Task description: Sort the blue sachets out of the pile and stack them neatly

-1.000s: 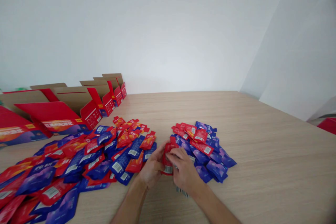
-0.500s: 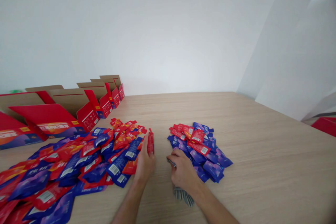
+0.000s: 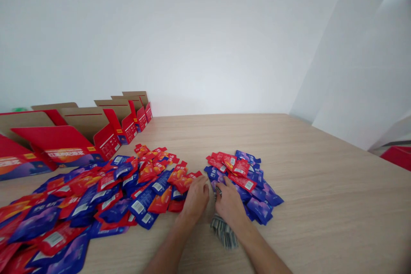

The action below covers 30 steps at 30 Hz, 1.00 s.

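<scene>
My left hand [image 3: 195,199] is closed, its fingers curled down beside red pouches [image 3: 180,174] at the right edge of the large pile. What it holds, if anything, is hidden. My right hand [image 3: 230,203] pinches a small grey striped packet [image 3: 218,190] between thumb and fingers. Under its wrist lies a fanned stack of similar grey striped packets [image 3: 224,234]. Just beyond the right hand sits a smaller heap of blue-purple pouches [image 3: 260,209] with several red pouches [image 3: 239,166] on top.
A wide pile of red and blue pouches [image 3: 86,205] covers the table's left side. Behind it, several open red cartons [image 3: 69,147] stand in a row with flaps up. The wooden table [image 3: 321,188] reaches a white wall [image 3: 205,43]. Something red [image 3: 396,157] shows at far right.
My left hand has moved right, towards the right hand. The red pouch it held upright now appears to lie among the pile's right edge. My right hand has shifted slightly right and forward.
</scene>
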{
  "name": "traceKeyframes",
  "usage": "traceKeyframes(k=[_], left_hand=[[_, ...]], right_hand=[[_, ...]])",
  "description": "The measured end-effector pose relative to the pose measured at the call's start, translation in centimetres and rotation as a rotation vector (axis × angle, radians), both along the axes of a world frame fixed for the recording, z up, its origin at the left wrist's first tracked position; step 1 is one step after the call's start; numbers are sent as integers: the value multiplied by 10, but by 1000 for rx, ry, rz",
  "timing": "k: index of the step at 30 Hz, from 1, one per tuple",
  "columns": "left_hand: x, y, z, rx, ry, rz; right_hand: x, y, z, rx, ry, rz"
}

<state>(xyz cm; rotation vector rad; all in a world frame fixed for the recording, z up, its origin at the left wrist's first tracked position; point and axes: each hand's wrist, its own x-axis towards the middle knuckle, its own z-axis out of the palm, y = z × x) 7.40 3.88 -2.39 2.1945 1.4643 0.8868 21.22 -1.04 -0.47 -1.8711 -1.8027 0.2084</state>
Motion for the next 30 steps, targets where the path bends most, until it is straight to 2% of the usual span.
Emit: traceKeyframes(k=[2, 5, 10, 15, 17, 20, 24, 27, 30], left_hand=[[13, 2, 1, -71, -15, -42], [26, 6, 1, -93, 4, -51], [28, 12, 1, -133, 120, -36], [31, 22, 1, -156, 162, 62], [34, 26, 1, -168, 140, 118], [35, 33, -1, -168, 90, 136], [25, 37, -2, -139, -102, 96], [16, 34, -1, -108, -389, 47], [7, 26, 4, -254, -760, -12]], right_hand=[[4, 0, 0, -68, -24, 2], [5, -1, 1, -148, -56, 20], [1, -5, 2, -178, -81, 54], [1, -9, 4, -172, -82, 101], [2, -9, 6, -169, -73, 93], [5, -6, 9, -128, -8, 67], [9, 0, 12, -34, 81, -1], [10, 3, 11, 59, 149, 7], [10, 5, 13, 216, 227, 72]])
